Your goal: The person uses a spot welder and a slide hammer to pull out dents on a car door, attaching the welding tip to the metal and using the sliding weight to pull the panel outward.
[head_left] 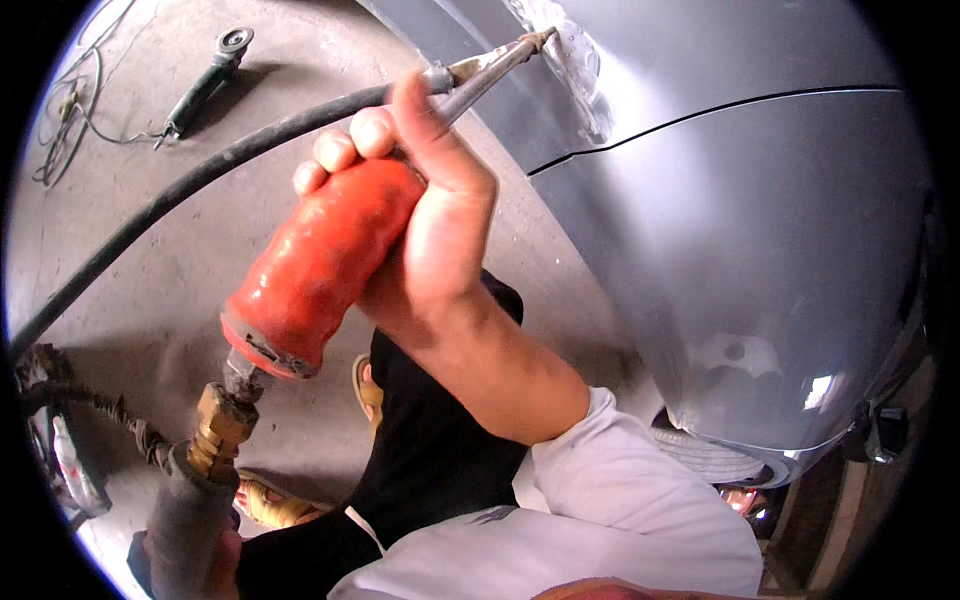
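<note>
In the middle of the head view my right hand [440,215] is wrapped round a red-gripped air tool [310,265], thumb stretched along its upper end. The tool's slim metal nose [490,85] reaches up to a scuffed bare-metal patch [575,75] on a dark grey car panel [720,230]; I cannot tell if the tip touches. A brass fitting [222,430] joins the tool's lower end to a thick grey hose [195,520]. Beside that hose, at the lower left, a bit of skin [225,565] shows, possibly my left hand, with its fingers hidden.
On the concrete floor at the upper left lies an angle grinder [208,82] with its cord. A black hose [190,185] runs from the left edge up to the tool's nose. A bottle [70,460] is at the far left. The car's wheel [710,455] shows at the lower right.
</note>
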### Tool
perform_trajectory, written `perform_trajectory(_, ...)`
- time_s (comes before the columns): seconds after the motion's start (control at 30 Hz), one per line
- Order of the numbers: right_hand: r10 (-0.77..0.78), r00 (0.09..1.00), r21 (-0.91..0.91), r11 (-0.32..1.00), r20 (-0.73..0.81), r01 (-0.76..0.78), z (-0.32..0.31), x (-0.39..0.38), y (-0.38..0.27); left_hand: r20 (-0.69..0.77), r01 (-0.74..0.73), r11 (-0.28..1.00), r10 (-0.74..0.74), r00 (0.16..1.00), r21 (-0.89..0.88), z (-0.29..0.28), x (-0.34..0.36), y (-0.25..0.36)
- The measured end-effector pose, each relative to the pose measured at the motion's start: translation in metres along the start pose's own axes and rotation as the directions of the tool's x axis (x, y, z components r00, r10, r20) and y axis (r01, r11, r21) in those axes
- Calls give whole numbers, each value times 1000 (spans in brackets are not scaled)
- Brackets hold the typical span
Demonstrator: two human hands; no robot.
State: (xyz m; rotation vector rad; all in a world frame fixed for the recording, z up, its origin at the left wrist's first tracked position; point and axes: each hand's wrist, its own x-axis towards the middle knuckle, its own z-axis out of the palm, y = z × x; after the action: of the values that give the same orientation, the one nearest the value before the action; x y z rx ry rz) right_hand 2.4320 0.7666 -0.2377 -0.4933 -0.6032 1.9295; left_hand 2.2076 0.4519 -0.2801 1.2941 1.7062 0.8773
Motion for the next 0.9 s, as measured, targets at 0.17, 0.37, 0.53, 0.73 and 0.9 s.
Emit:
perform_trajectory(0.17, -34, 997, 13, 999, 73, 33, -8, -5, 2, -44, -352, 907, 371, 928, 231, -12, 10, 28)
perform_trajectory(0.37, -32, 994, 56, 998, 108, 26, -9, 0, 0, 41, 76, 950, -67, 997, -302, -7, -13, -1)
perform_trajectory(0.53, -11, 997, -68, 998, 78, 16, -11, 1, 10, 269, 232, 650, -44, 962, -724, -5, -24, -20)
perform_trajectory(0.73, -7, 995, -63, 998, 104, 13, -10, 6, 8, 217, 298, 739, -206, 954, -604, 4, -28, -14)
perform_trajectory(0.9, -30, 994, -47, 998, 102, 35, -10, 6, 10, 244, 289, 772, -178, 953, -567, -6, -23, -16)
